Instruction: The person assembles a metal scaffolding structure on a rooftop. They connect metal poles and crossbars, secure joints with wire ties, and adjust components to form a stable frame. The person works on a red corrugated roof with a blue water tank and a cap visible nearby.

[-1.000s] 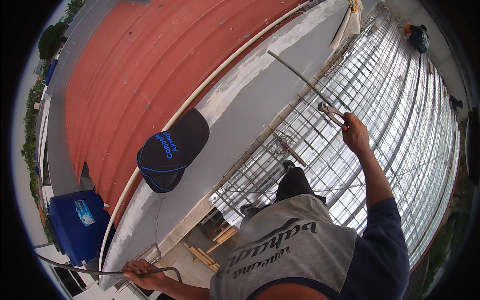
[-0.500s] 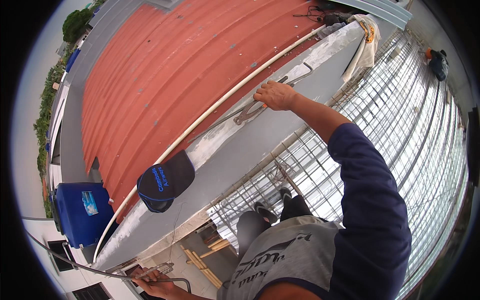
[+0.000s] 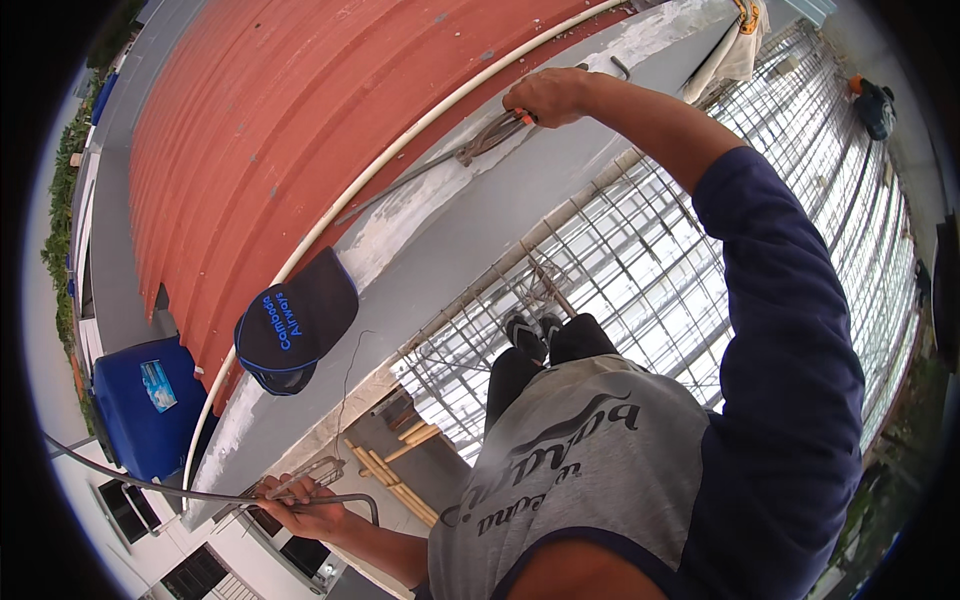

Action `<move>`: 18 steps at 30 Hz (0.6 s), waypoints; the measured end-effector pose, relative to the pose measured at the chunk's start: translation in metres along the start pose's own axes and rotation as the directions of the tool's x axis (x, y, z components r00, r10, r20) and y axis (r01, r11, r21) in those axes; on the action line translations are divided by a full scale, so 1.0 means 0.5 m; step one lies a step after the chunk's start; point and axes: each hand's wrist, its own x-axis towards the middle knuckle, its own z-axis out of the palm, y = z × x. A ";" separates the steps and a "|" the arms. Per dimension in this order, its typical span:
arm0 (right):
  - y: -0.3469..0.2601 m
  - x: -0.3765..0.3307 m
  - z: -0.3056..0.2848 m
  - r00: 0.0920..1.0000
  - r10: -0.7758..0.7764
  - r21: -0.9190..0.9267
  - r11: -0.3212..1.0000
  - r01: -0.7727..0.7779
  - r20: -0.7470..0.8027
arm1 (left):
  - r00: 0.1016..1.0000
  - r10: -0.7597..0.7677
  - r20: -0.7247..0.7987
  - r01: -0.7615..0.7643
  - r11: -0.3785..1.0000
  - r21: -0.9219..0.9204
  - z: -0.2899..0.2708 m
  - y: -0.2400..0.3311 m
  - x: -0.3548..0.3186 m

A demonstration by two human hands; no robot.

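Note:
My right hand [image 3: 545,95] is stretched forward over the grey concrete ledge [image 3: 470,250], closed on a tool with an orange handle and on the end of a bent steel rod piece [image 3: 430,170] lying on the ledge. At the lower left, my left hand [image 3: 300,505] grips a long curved steel bar [image 3: 150,485] and the end of a bent rebar stirrup. A black cap with blue letters [image 3: 290,325] rests on the ledge between the two hands. My legs and sandals [image 3: 530,330] stand on a rebar mesh [image 3: 700,270].
A red corrugated roof [image 3: 300,130] runs beyond the ledge, edged by a white pipe [image 3: 400,150]. A blue water tank [image 3: 145,400] stands at the lower left. Cloth [image 3: 735,50] hangs at the ledge's far end. Wooden sticks [image 3: 400,470] lie below the mesh. A person crouches at the far right [image 3: 875,100].
My right hand swung from the mesh over to the ledge, and now grips the tool and rod end there. The view shifted; the left hand keeps its hold on the curved bar.

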 end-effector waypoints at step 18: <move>-0.035 -0.094 -0.040 0.922 0.059 0.126 0.992 -0.012 -0.382 | 0.988 0.065 0.139 -0.060 0.997 -0.039 0.048 -0.054 0.112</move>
